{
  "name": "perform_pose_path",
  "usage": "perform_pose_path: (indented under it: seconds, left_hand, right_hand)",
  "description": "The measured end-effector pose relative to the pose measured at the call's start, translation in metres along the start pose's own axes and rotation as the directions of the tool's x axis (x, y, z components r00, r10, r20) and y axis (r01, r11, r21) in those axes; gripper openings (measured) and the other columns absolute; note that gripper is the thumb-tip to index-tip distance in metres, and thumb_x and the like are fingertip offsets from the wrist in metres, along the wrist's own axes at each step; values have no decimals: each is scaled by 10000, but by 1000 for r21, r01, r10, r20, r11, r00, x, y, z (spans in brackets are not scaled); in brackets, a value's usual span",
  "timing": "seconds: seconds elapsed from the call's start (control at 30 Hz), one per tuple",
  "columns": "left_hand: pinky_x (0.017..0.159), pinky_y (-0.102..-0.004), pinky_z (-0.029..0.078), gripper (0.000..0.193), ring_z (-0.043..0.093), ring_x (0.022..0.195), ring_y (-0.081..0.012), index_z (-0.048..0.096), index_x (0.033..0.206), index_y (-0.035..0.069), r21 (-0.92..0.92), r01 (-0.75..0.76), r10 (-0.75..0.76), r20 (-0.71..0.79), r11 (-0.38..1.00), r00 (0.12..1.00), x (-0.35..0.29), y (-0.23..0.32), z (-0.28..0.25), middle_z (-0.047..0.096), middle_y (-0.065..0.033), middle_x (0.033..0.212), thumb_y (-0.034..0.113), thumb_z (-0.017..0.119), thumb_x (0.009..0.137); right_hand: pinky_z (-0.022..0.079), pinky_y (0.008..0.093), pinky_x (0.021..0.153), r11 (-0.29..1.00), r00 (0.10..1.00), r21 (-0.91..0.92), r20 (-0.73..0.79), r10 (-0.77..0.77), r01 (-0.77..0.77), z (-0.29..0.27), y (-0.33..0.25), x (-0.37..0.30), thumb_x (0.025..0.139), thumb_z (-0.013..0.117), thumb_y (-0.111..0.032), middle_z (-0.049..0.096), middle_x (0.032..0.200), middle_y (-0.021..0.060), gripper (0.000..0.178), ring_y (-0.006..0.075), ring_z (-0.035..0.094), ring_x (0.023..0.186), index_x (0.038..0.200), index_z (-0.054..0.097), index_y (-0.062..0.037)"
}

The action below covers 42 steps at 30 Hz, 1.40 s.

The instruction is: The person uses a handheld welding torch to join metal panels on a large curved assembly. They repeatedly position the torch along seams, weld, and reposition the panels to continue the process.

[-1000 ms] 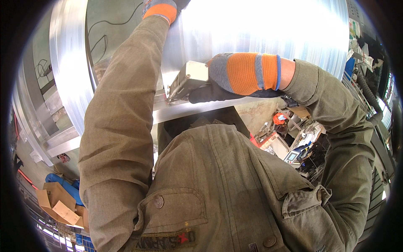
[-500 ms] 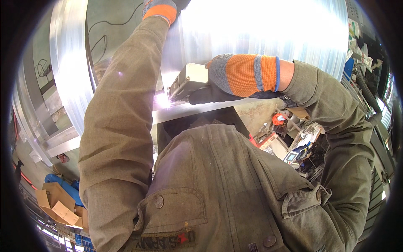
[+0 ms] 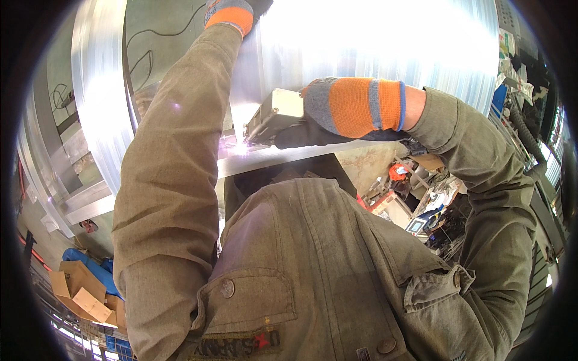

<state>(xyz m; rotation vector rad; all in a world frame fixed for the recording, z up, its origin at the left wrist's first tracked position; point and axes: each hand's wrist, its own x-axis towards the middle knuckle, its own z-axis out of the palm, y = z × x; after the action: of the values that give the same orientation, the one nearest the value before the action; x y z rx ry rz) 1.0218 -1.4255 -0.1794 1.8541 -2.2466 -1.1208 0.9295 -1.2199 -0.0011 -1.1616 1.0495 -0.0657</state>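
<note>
My right hand [image 3: 352, 111], in an orange and grey knit glove with a dark palm, is closed around a boxy, silver-grey handheld welding gun [image 3: 283, 108]. The gun leans down to the left, and a bright violet-white spark [image 3: 241, 148] glows at its tip. That glow lies on the near edge of shiny metal, by a long metal bar [image 3: 265, 160]. At the top edge my left hand [image 3: 232, 17], gloved the same way, is beside the left side of the bright sheet metal [image 3: 361, 54]. Its fingers are cut off by the frame.
A curved shiny metal strip [image 3: 102, 90] and frame bars stand at the left. Black cable [image 3: 162, 33] lies on the floor beyond. An opened cardboard box [image 3: 84, 292] sits at lower left. Cluttered tools and a small screen [image 3: 415, 225] are at right, near a ribbed hose [image 3: 527, 129].
My right hand and the welding gun have shifted slightly to the right. The spark at the tip has moved with them and looks smaller. My left hand stays in place.
</note>
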Motion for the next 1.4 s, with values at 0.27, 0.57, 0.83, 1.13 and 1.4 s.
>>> perform_pose_path:
  seconds: [0.27, 0.57, 0.83, 1.13, 1.4]
  left_hand:
    - [1202, -480, 444, 1243, 543, 1442, -442, 327, 1598, -56, -26, 72, -71, 28, 997, 997, 2, 3, -4, 526, -316, 1561, 711, 802, 743]
    - [1213, -478, 439, 1452, 520, 1461, -466, 254, 1633, -88, -37, 131, -129, 53, 991, 990, 4, 8, -8, 505, -319, 1583, 773, 873, 640]
    - [1215, -479, 439, 1449, 518, 1463, -464, 257, 1635, -83, -24, 115, -115, 15, 993, 993, -3, 9, -7, 500, -318, 1587, 776, 871, 643]
    - [1216, -480, 439, 1446, 516, 1466, -461, 260, 1637, -78, -26, 132, -132, -10, 991, 991, -2, 13, -7, 494, -316, 1592, 780, 869, 645]
    - [1218, -481, 438, 1443, 514, 1468, -458, 262, 1639, -73, -31, 136, -137, -25, 990, 990, 2, 16, -4, 489, -315, 1597, 784, 867, 648]
  right_hand:
    - [581, 385, 881, 1000, 1000, -14, 2, 16, -16, -2, -1, -6, 1066, 664, -408, 753, 1041, 134, 382, 286, 708, 928, 1226, 734, -69]
    - [581, 384, 892, 1000, 1000, -22, 0, 17, -17, -3, -2, -10, 1064, 668, -406, 746, 1064, 140, 389, 287, 707, 949, 1234, 728, -62]
    - [581, 384, 901, 999, 1000, -25, -1, 21, -21, -5, -3, -15, 1061, 672, -404, 741, 1085, 145, 395, 288, 705, 968, 1242, 723, -56]
    - [582, 384, 912, 998, 999, -32, -3, 47, -47, -8, -4, -26, 1059, 677, -402, 735, 1109, 151, 403, 289, 703, 989, 1250, 718, -50]
    - [582, 383, 922, 999, 999, -32, 4, 34, -34, -7, -2, -23, 1057, 681, -400, 729, 1130, 156, 410, 290, 702, 1008, 1257, 713, -44]
